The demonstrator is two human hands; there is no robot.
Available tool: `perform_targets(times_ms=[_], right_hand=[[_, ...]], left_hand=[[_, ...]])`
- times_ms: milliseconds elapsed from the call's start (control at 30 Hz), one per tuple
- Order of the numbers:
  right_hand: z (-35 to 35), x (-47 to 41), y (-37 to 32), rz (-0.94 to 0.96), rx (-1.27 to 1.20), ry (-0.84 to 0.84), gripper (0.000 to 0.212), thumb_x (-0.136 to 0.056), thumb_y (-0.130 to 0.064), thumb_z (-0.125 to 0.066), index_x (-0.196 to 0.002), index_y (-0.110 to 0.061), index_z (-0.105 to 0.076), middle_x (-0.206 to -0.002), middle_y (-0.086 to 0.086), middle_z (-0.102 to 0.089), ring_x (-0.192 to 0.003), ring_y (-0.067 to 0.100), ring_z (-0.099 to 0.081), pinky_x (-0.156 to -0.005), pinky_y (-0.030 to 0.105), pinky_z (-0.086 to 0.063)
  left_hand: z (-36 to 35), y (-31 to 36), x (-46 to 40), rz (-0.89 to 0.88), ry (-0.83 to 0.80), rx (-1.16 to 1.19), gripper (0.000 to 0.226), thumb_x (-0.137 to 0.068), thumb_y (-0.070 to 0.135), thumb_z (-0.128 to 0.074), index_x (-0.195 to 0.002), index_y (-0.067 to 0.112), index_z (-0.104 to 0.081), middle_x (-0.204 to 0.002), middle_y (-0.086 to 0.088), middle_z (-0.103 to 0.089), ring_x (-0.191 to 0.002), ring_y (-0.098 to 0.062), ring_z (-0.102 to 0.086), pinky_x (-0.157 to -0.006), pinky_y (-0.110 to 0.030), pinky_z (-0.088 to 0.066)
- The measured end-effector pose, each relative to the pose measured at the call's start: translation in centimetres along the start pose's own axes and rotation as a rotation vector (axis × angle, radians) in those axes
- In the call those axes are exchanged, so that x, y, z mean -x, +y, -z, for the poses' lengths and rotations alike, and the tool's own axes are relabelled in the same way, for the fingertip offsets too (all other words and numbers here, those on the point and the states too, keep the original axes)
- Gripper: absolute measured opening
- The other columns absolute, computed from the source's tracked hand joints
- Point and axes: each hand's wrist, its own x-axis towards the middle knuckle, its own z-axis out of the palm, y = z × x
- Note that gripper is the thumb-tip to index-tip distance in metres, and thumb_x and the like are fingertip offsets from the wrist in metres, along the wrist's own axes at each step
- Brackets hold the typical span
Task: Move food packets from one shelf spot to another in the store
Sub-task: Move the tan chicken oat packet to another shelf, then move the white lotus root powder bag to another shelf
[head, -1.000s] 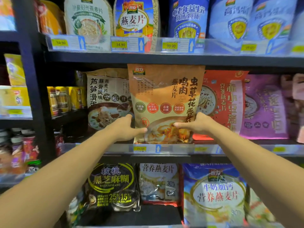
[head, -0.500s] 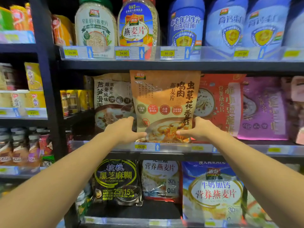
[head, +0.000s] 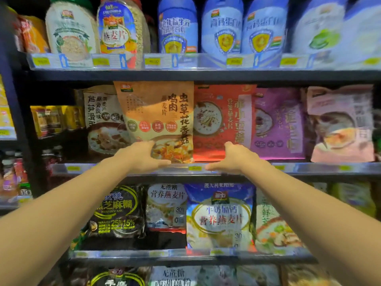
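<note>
On middle shelf (head: 309, 169) | five packets | left hand (head: 142, 156) touches orange packet (head: 156, 112)

Both bare forearms reach forward and up, converging. Left hand (head: 142, 156) palm down, fingers loosely extended, thumb pointing inward. Right hand (head: 235, 158) likewise, fingers relaxed, thumb pointing inward. Hands apart, roughly level.
</note>
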Motion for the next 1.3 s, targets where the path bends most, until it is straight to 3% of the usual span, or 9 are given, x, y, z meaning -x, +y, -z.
perform_targets(times_ms=[267,400,533,800,933,1100,1300], right_hand=[[2.7,6.2,3.4,-0.096,-0.057,0.046,0.12,-0.068,-0.086,-0.071,-0.153,-0.009,-0.035,-0.152,0.013,-0.052,-0.136,0.035,-0.053,-0.104,0.048,-0.05],[3.4,9.4,3.7,-0.141,-0.088,0.048,0.121,-0.071,-0.082,-0.072,-0.158,-0.009,-0.03,-0.157,0.012,-0.048,-0.139,0.035,-0.051,-0.106,0.047,-0.049],[4.0,12.7,4.0,-0.197,-0.066,0.068,0.118,-0.07,-0.083,-0.072,-0.155,-0.01,-0.033,-0.151,0.011,-0.052,-0.133,0.035,-0.055,-0.095,0.045,-0.051],[4.3,19.7,6.5,-0.326,-0.071,0.086,0.111,-0.072,-0.079,-0.075,-0.154,-0.014,-0.038,-0.15,0.01,-0.054,-0.133,0.032,-0.055,-0.105,0.05,-0.052],[5.0,23.0,9.2,-0.413,-0.033,0.07,0.116,-0.072,-0.081,-0.072,-0.158,-0.014,-0.033,-0.154,0.009,-0.051,-0.136,0.032,-0.053,-0.105,0.05,-0.051],[6.6,26.9,14.3,-0.516,-0.008,0.071,0.124,-0.071,-0.085,-0.069,-0.161,-0.012,-0.025,-0.156,0.01,-0.048,-0.135,0.033,-0.053,-0.102,0.047,-0.052],[7.9,30.8,22.7,-0.616,-0.016,0.112,0.121,-0.068,-0.084,-0.072,-0.159,-0.015,-0.031,-0.158,0.009,-0.047,-0.139,0.032,-0.051,-0.107,0.051,-0.05]], left_hand=[[-0.3,5.3,2.9,-0.18,0.03,0.091,0.096,-0.081,0.077,-0.064,-0.154,0.02,-0.042,-0.153,-0.005,-0.053,-0.136,-0.027,-0.053,-0.107,-0.036,-0.046],[0.0,6.3,4.1,-0.217,0.013,0.061,0.096,-0.082,0.078,-0.062,-0.153,0.017,-0.042,-0.154,-0.006,-0.052,-0.137,-0.028,-0.052,-0.108,-0.042,-0.047],[0.4,7.3,5.6,-0.285,0.006,0.117,0.094,-0.081,0.078,-0.063,-0.153,0.02,-0.043,-0.154,-0.002,-0.052,-0.136,-0.025,-0.054,-0.109,-0.043,-0.047],[-0.7,12.1,8.5,-0.412,-0.052,0.118,0.101,-0.079,0.082,-0.062,-0.155,0.019,-0.039,-0.153,-0.002,-0.052,-0.136,-0.025,-0.053,-0.108,-0.046,-0.048],[-1.4,16.4,10.0,-0.513,-0.089,0.182,0.096,-0.081,0.076,-0.065,-0.154,0.017,-0.041,-0.153,-0.004,-0.053,-0.135,-0.025,-0.054,-0.107,-0.04,-0.048],[-2.2,23.4,11.7,-0.629,-0.139,0.212,0.098,-0.084,0.075,-0.064,-0.157,0.017,-0.035,-0.158,-0.006,-0.047,-0.139,-0.028,-0.05,-0.11,-0.048,-0.046],[-3.9,33.4,12.9,-0.726,-0.168,0.225,0.096,-0.084,0.075,-0.062,-0.157,0.019,-0.036,-0.156,-0.004,-0.049,-0.138,-0.026,-0.051,-0.11,-0.047,-0.047]])
